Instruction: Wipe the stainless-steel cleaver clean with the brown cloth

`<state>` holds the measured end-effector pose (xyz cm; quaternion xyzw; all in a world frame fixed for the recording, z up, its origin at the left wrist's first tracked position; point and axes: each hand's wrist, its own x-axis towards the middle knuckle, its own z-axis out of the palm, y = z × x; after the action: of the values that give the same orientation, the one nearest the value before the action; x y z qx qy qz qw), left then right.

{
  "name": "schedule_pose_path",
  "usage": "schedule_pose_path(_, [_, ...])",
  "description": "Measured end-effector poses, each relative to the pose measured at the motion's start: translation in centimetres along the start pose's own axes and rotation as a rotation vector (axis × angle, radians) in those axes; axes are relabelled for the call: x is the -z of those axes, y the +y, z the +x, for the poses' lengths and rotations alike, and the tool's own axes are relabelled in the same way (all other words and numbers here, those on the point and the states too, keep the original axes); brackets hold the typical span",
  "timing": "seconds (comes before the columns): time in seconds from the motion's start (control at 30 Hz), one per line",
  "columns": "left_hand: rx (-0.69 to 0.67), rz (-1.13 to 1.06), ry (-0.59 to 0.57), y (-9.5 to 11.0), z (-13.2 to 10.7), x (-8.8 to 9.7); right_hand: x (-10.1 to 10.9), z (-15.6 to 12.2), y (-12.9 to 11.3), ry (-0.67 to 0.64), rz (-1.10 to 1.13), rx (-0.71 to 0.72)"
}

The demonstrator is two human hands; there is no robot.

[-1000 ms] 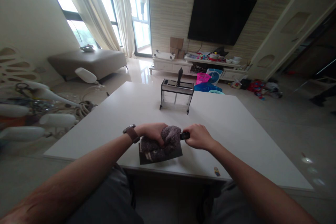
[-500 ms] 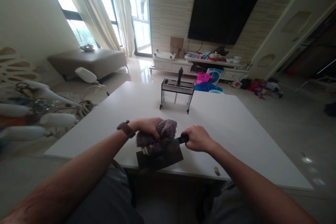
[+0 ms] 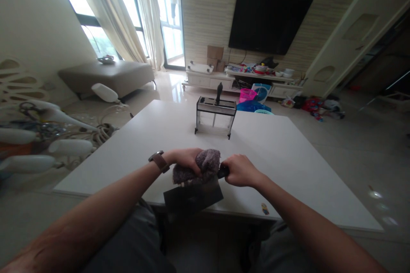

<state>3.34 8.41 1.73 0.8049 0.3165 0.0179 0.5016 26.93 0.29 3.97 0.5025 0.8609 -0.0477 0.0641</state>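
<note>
My right hand is closed round the black handle of a cleaver, whose broad dark blade points left over the near edge of the white table. A grey cloth is bunched in my left hand and pressed along the top of the blade. I wear a brown watch on my left wrist. Further back on the table stands a clear knife block with one black-handled knife upright in it.
To the left is a rack of white-handled items and a grey bench. A TV hangs on the far wall above a low cabinet with clutter. A small sticker sits at the table's near edge.
The cloth in my left hand has slid right along the blade toward the handle, and more of the blade now shows below it. My right hand has barely moved.
</note>
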Motion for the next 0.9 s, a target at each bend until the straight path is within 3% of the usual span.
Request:
schedule_pose_path(0.13, [0.023, 0.07, -0.084, -0.1, 0.6, -0.8, -0.3, -0.1, -0.2, -0.015, -0.054, 0.008])
schedule_pose_path(0.4, [0.069, -0.109, -0.134, -0.5, -1.1, 1.6, 0.3, -0.2, 0.0, -0.032, 0.003, 0.0])
schedule_pose_path(0.63, [0.077, -0.022, -0.266, 0.4, 0.4, -1.2, 0.3, -0.5, -0.8, -0.011, -0.03, -0.032])
schedule_pose_path(0.77, [0.127, -0.029, -0.187, 0.1, 0.3, -0.3, 0.4, -0.4, -0.8, -0.025, -0.024, -0.047])
schedule_pose_path(0.9, [0.136, -0.183, -0.156, -0.5, -0.7, 1.4, 0.5, -0.4, -0.6, -0.032, -0.002, -0.079])
